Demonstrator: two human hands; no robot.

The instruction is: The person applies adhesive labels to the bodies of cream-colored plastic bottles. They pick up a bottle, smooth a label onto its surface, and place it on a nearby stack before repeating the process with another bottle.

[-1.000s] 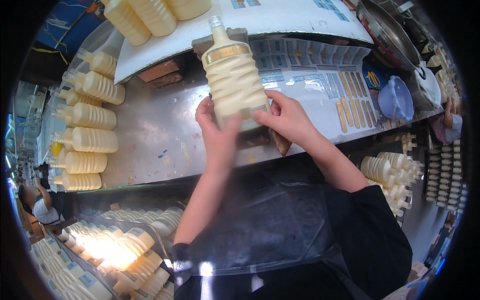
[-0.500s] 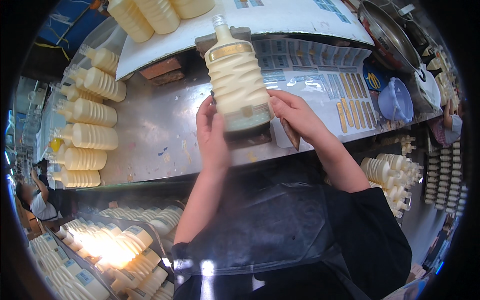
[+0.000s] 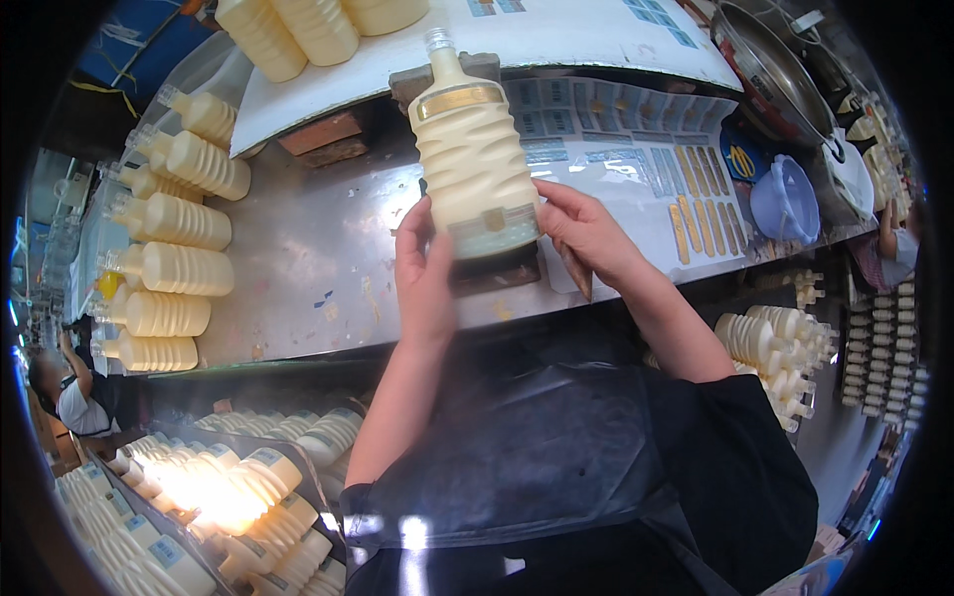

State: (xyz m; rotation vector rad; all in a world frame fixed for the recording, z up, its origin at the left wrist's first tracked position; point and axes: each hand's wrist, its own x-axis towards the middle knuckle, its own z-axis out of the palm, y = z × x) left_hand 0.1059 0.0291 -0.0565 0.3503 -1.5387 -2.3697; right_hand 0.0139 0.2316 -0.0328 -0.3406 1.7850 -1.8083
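A cream ribbed bottle [image 3: 472,164] with a clear neck lies tilted on a dark support, neck away from me. It bears a gold strip label [image 3: 457,100] near its shoulder and a translucent band label [image 3: 492,221] near its base. My left hand [image 3: 422,263] is closed against the bottle's lower left edge, its far fingers partly hidden. At the lower right edge, the thumb and forefinger of my right hand [image 3: 586,228] press on the end of the band. A brown, flat, pointed tool [image 3: 575,273] sticks out below the right hand's curled fingers.
Similar bottles [image 3: 189,268] line the table's left side. Label sheets [image 3: 596,149] and gold strips [image 3: 706,204] lie at right, beside a lavender bucket [image 3: 785,199]. A white board [image 3: 596,40] with bottles stands behind. Crated bottles [image 3: 248,497] sit lower left; a person [image 3: 75,387] is far left.
My left fingers have shifted slightly at the bottle's edge. My right hand has turned a little, and the brown tool now points more steeply down. The bottle stays almost in place.
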